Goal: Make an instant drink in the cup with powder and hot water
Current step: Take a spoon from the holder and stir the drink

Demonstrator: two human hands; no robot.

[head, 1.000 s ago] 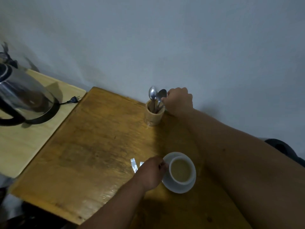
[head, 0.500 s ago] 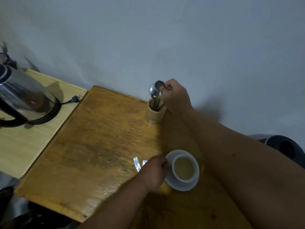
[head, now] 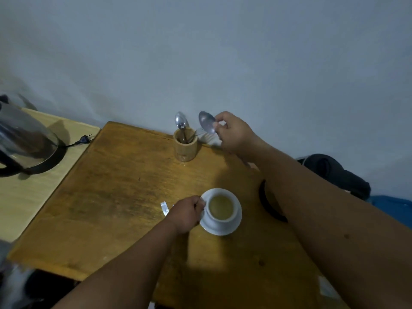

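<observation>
A white cup (head: 221, 208) holding pale brownish liquid stands on a white saucer (head: 234, 226) near the middle of the wooden table (head: 116, 197). My left hand (head: 186, 212) grips the cup's handle at its left side. My right hand (head: 234, 132) holds a metal spoon (head: 206, 124) by its neck, lifted clear to the right of the wooden utensil holder (head: 185, 144). Another spoon (head: 181, 121) and a fork stay in the holder. A torn silver sachet piece (head: 165, 209) lies just left of my left hand.
A steel electric kettle (head: 24, 139) sits on a lighter side table (head: 33, 188) at the left, its plug (head: 85, 138) lying loose. A black ring-shaped object (head: 267, 204) lies under my right forearm. Dark cloth (head: 334, 175) is at the right, the wall close behind.
My right hand has pulled a spoon out of the holder and moved it up and right. My left hand has stayed on the cup's handle.
</observation>
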